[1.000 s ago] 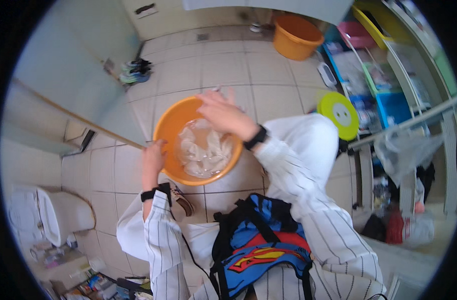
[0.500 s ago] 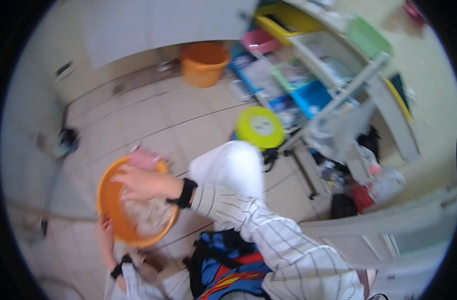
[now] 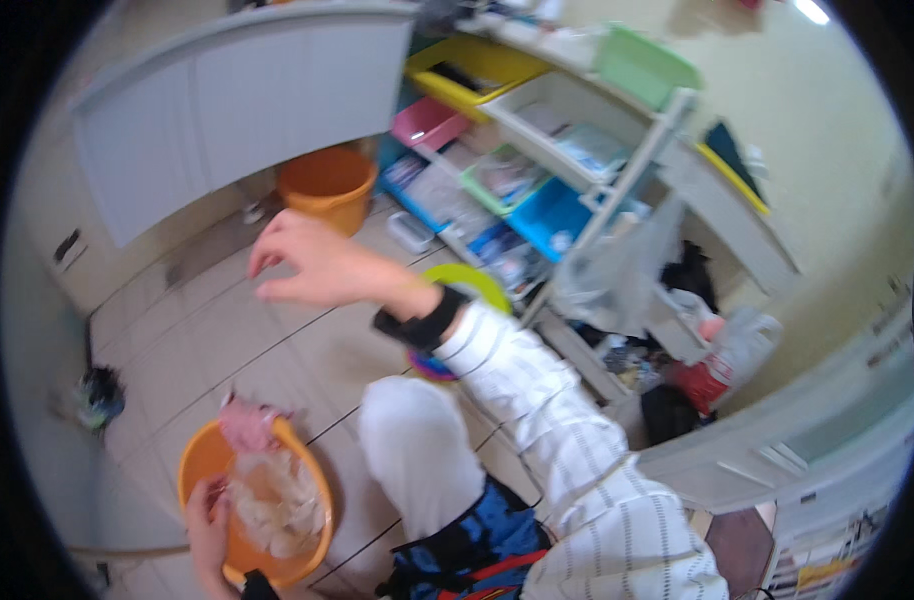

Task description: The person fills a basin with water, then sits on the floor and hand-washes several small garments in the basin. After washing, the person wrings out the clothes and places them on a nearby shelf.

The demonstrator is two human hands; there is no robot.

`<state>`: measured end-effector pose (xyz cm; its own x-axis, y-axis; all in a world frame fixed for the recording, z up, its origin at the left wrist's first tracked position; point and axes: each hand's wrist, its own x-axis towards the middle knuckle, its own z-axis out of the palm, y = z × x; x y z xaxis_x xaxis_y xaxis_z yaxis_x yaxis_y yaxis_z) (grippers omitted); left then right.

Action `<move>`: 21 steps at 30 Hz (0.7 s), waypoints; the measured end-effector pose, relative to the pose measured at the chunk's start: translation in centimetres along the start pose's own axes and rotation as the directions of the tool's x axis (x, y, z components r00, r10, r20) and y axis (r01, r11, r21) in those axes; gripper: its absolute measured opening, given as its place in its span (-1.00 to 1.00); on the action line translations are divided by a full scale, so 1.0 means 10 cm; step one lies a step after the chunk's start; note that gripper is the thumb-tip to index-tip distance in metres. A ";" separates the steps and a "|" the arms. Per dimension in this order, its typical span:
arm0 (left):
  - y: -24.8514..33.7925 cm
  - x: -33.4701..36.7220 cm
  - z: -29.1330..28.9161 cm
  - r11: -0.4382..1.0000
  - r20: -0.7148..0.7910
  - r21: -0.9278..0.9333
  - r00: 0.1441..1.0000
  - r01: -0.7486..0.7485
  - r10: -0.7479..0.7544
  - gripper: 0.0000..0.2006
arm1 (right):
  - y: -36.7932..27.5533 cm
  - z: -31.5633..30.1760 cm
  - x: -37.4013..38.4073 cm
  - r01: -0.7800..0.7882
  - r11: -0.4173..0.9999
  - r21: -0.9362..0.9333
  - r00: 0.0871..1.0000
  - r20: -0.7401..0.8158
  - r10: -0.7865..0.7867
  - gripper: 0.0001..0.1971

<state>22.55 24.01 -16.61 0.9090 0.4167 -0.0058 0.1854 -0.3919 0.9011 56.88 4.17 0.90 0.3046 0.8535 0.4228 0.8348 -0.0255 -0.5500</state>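
On the floor at the lower left stands an orange basin (image 3: 322,535) holding a crumpled whitish, wet-looking heap (image 3: 272,515), perhaps cloth. A pink cloth (image 3: 247,425) hangs over its far rim. My left hand (image 3: 209,530) is at the basin's left side, fingers curled over the rim; exactly what the fingertips touch is hard to see. Well above the floor, away from the basin, my right hand (image 3: 317,262) is raised. Its fingers are loosely bent and apart, with nothing seen between them. Black bands circle both wrists.
Behind stands an orange bucket (image 3: 327,190) below a white curtained counter (image 3: 247,105). A slanted shelf rack (image 3: 617,225) with coloured bins is at the right. Partly behind my right wrist is a round stool with a yellow-green top (image 3: 477,285). Plastic bags (image 3: 727,360) lie beside the rack.
My right hand has lifted from over the basin, up and forward. My left hand stays at the basin's left side. The view has shifted, so the basin appears lower.
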 end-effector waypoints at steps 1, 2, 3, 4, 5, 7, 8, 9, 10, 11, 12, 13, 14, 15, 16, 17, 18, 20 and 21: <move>0.09 0.03 0.00 0.994 0.035 -0.008 0.994 0.107 -0.107 -0.79 | 0.15 0.06 0.12 0.049 0.997 -0.055 0.998 0.042 -0.047 -0.75; 0.13 0.07 -0.01 0.989 0.062 -0.108 0.993 0.104 -0.097 -0.79 | 0.30 0.09 0.21 0.101 0.995 -0.006 0.993 0.057 -0.101 -0.75; 0.11 0.07 -0.03 0.984 0.088 -0.101 0.987 0.145 -0.136 -0.78 | 0.44 0.11 0.33 0.149 0.986 -0.076 0.982 0.130 -0.138 -0.74; 0.05 0.10 -0.07 0.977 0.111 -0.173 0.988 0.123 -0.105 -0.78 | 0.56 0.13 0.42 0.129 0.985 -0.112 0.973 0.207 -0.104 -0.73; -0.04 0.10 -0.13 0.945 0.135 -0.253 0.974 0.209 -0.179 -0.76 | 0.65 0.16 0.50 0.062 0.990 -0.124 0.957 0.290 -0.024 -0.72; -0.23 0.09 -0.29 0.844 0.212 -0.354 0.913 0.403 -0.348 -0.72 | 0.77 0.20 0.69 0.010 0.992 -0.129 0.888 0.457 0.051 -0.71; -0.33 0.07 -0.40 0.861 0.185 -0.354 0.929 0.366 -0.319 -0.73 | 0.80 0.27 0.79 -0.042 0.989 -0.140 0.845 0.523 0.110 -0.71; -0.40 0.09 -0.49 0.876 0.178 -0.326 0.933 0.357 -0.314 -0.73 | 0.82 0.33 0.85 -0.136 0.985 -0.111 0.812 0.557 0.174 -0.70; -0.44 0.11 -0.60 0.899 0.170 -0.290 0.942 0.329 -0.290 -0.72 | 0.82 0.40 0.89 -0.222 0.971 -0.087 0.773 0.591 0.230 -0.70; -0.46 0.11 -0.69 0.862 0.198 -0.332 0.922 0.383 -0.333 -0.68 | 0.82 0.43 0.90 -0.288 0.956 -0.059 0.746 0.612 0.263 -0.70; -0.46 0.13 -0.76 0.831 0.202 -0.384 0.914 0.404 -0.351 -0.68 | 0.81 0.45 0.90 -0.351 0.936 -0.031 0.720 0.630 0.291 -0.70; -0.43 0.11 -0.80 0.798 0.204 -0.438 0.910 0.414 -0.361 -0.68 | 0.80 0.42 0.87 -0.407 0.911 -0.064 0.684 0.639 0.350 -0.72; -0.38 0.07 -0.84 0.759 0.210 -0.494 0.906 0.424 -0.369 -0.68 | 0.79 0.36 0.81 -0.411 0.908 -0.086 0.676 0.640 0.367 -0.72; -0.26 0.01 -0.85 0.743 0.158 -0.503 0.892 0.442 -0.424 -0.68 | 0.78 0.24 0.73 -0.412 0.904 -0.110 0.672 0.634 0.383 -0.73; -0.20 -0.06 -0.88 0.741 0.147 -0.491 0.882 0.458 -0.448 -0.68 | 0.77 0.12 0.65 -0.403 0.903 -0.149 0.669 0.626 0.402 -0.73; -0.05 -0.18 -0.93 0.740 0.130 -0.477 0.870 0.475 -0.475 -0.69 | 0.70 -0.07 0.53 -0.464 0.870 -0.166 0.658 0.593 0.464 -0.74; 0.16 -0.32 -1.00 0.739 0.113 -0.455 0.855 0.498 -0.507 -0.69 | 0.64 -0.34 0.41 -0.473 0.856 -0.211 0.637 0.590 0.497 -0.74; 0.65 -0.58 -1.26 0.825 0.164 -0.278 0.870 0.493 -0.465 -0.70 | 0.49 -0.89 0.23 -0.614 0.749 -0.248 0.562 0.530 0.635 -0.76; 0.97 -0.70 -1.41 0.780 0.188 -0.275 0.827 0.562 -0.529 -0.71 | 0.38 -1.13 0.13 -0.681 0.693 -0.237 0.528 0.498 0.688 -0.77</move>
<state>12.72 28.84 -1.74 0.7241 0.3981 -0.5632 0.5524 0.1543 0.8192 65.59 -0.73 7.52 0.5073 0.6918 -0.5138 0.4799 -0.7221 -0.4983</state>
